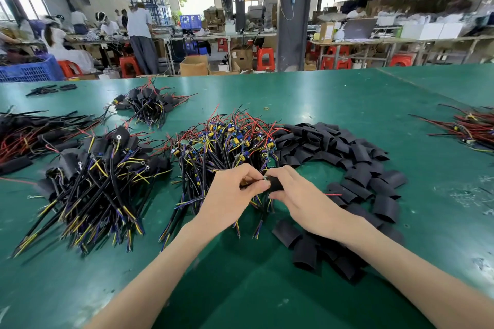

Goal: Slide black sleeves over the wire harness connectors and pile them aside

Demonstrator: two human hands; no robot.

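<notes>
Thumb and curled fingers of the left hand (pixel 235 189) pinch the end of a wire harness (pixel 264 178) over the middle of the green desk (pixel 320 93), a little toward its near edge. The right hand (pixel 294 193) grips a black sleeve (pixel 275 184), fingers wrapped round it, and the sleeve's mouth touches the harness end. Just beyond both hands lies a heap of bare harnesses (pixel 227 141), a tangle of red, black, yellow and blue wires with small circuit boards. Loose sleeves (pixel 347 157) spread in an arc from that heap round toward the near edge. Toward the left edge a pile of sleeved harnesses (pixel 101 168) lies with its wire ends fanned toward the near edge, and a smaller pile (pixel 147 104) sits nearer the far edge. A red-wired bundle (pixel 470 128) lies at the right edge
</notes>
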